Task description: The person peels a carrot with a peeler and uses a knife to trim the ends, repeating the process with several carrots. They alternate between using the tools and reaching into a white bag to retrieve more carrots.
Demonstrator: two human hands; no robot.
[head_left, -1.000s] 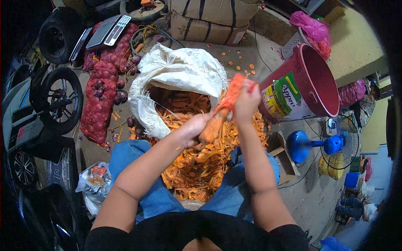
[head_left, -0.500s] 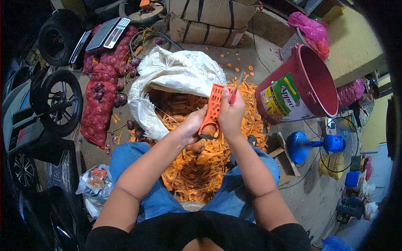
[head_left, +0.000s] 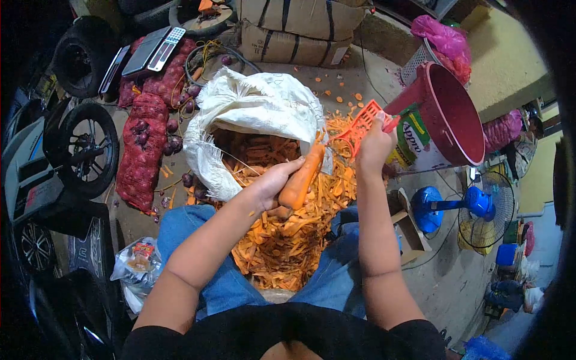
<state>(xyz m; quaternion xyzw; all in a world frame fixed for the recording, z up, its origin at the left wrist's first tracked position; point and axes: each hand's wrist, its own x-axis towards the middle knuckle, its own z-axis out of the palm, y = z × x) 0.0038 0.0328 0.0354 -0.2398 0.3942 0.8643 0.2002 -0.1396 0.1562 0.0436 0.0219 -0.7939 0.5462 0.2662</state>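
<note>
I am gripping a carrot (head_left: 302, 177) in my closed left hand (head_left: 273, 183), while my right hand (head_left: 375, 147) is clenching an orange peeler (head_left: 362, 125) above the peelings (head_left: 288, 240).

The person wears a black top (head_left: 282, 333) with short sleeves, filling the view from 5 o'clock to 7 o'clock. The 2 sleeve hems end above the elbows, and the forearms run bare up to the left hand (head_left: 273, 183) and the right hand (head_left: 373, 147). Blue denim jeans (head_left: 180, 225) cover both legs, the left knee at 8 o'clock, the right at 4 o'clock, the cloth creased and slightly faded.
</note>
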